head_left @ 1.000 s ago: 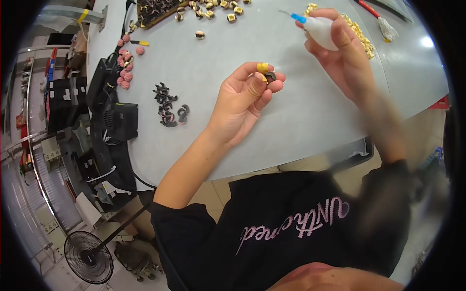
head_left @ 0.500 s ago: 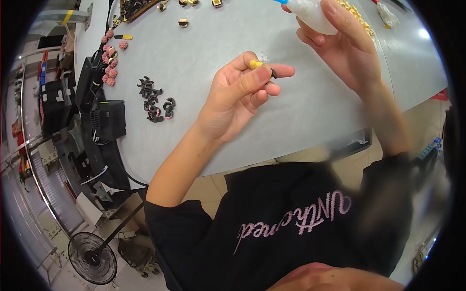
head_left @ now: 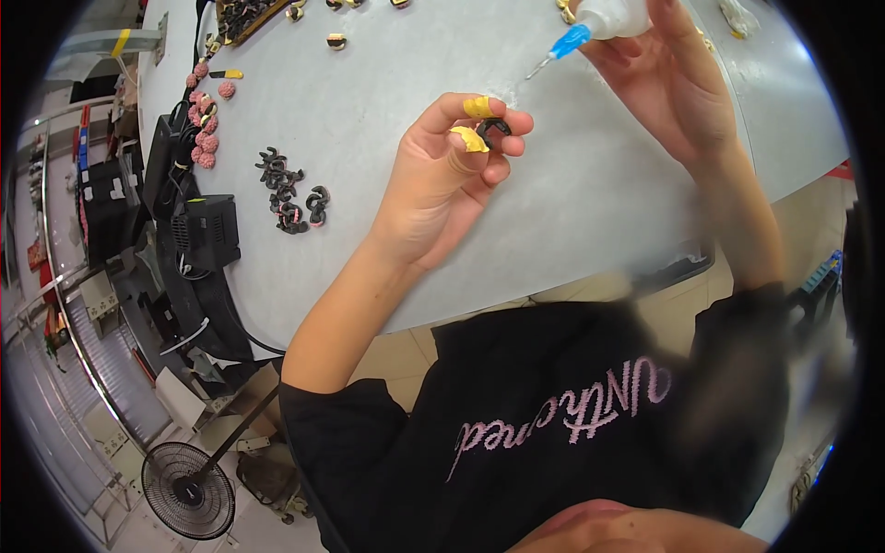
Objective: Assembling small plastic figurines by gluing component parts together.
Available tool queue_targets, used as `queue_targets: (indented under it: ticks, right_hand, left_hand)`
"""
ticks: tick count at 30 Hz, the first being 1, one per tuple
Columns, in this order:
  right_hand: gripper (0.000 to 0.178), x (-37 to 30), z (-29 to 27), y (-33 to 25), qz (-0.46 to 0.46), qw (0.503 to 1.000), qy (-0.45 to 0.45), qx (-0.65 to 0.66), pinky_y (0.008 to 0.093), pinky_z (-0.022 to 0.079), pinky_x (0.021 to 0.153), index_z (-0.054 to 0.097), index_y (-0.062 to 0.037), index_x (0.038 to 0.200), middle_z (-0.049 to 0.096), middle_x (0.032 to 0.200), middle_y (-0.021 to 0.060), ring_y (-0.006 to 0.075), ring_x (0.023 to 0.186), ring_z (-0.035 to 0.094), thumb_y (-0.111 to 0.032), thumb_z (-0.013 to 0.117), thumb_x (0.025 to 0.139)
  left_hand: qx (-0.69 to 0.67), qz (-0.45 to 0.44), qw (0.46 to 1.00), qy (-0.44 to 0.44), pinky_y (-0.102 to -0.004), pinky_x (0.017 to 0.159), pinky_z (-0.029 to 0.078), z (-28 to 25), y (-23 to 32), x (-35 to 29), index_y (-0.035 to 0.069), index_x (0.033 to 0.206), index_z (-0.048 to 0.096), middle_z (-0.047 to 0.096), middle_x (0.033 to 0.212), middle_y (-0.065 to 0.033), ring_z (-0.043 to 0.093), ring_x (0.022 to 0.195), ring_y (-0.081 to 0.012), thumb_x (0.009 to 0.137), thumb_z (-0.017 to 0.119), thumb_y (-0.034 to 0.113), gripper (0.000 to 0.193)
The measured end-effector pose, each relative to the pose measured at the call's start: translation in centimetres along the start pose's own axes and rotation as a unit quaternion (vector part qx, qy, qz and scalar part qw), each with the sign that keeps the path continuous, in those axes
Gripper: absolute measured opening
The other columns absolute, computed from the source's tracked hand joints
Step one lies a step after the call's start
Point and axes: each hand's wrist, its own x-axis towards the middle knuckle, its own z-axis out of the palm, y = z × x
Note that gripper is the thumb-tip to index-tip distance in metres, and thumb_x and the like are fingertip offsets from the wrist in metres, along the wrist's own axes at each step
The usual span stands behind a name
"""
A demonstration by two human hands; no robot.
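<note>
My left hand [head_left: 433, 175] is raised over the grey table, its fingers closed on a small black curved piece [head_left: 493, 132] that looks like a little C. Yellow wrapping [head_left: 477, 107] covers the tips of its index finger and thumb. To the right and farther off, my right hand [head_left: 687, 92] grips a translucent white squeeze bottle [head_left: 610, 17], partly cut off by the top edge. The bottle's blue nozzle [head_left: 569, 40] and thin metal needle point down and left toward the left hand, a short gap away from the black piece.
Several similar black curved pieces [head_left: 288, 191] lie in a cluster on the left of the table [head_left: 369, 276]. Pink bumpy balls [head_left: 205, 147] line the left edge, near a black-and-yellow knife [head_left: 228, 74]. Small cream-and-black pieces [head_left: 336, 41] and a dark tray [head_left: 244, 23] are farther back.
The bottle has tilted, bringing its needle into view pointing at my left hand. My left thumb and index finger have spread, and the black curved piece now shows clearly between the fingers.
</note>
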Motion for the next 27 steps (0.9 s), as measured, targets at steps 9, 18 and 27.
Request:
queue_targets:
  ticks: [9,18,27]
  right_hand:
    - [0.037,4.0,-1.3,3.0,-0.190,0.895,-0.339,0.219,0.0208,0.041,0.040,0.045,-0.0013,0.106,0.062,0.089,0.0221,0.0110,0.043,0.049,-0.036,0.048,0.093]
    - [0.033,-1.8,2.4,-1.3,0.004,0.983,0.032,-0.178,0.0213,0.041,0.037,0.044,0.0008,0.104,0.062,0.084,0.0221,0.0133,0.041,0.050,-0.030,0.049,0.093]
    - [0.035,-2.3,3.6,-0.3,0.018,0.985,0.072,-0.153,0.0208,0.042,0.037,0.044,0.0018,0.103,0.061,0.082,0.0206,0.0119,0.042,0.051,-0.031,0.049,0.092]
  left_hand:
    - [0.074,-0.009,0.997,0.023,-0.0228,0.076,0.049,0.5,-0.3,0.2,0.009,0.100,0.054,0.062,0.103,-0.0154,0.060,0.087,-0.0134,0.075,0.073,0.028,0.037]
    - [0.101,-0.022,0.994,0.030,-0.0245,0.074,0.049,0.5,-0.2,0.1,0.010,0.092,0.053,0.064,0.099,-0.0168,0.063,0.083,-0.0143,0.072,0.077,0.029,0.037]
    - [0.122,-0.017,0.992,0.021,-0.0251,0.073,0.048,0.5,-0.3,0.1,0.010,0.090,0.053,0.064,0.096,-0.0185,0.064,0.082,-0.0153,0.071,0.077,0.033,0.039]
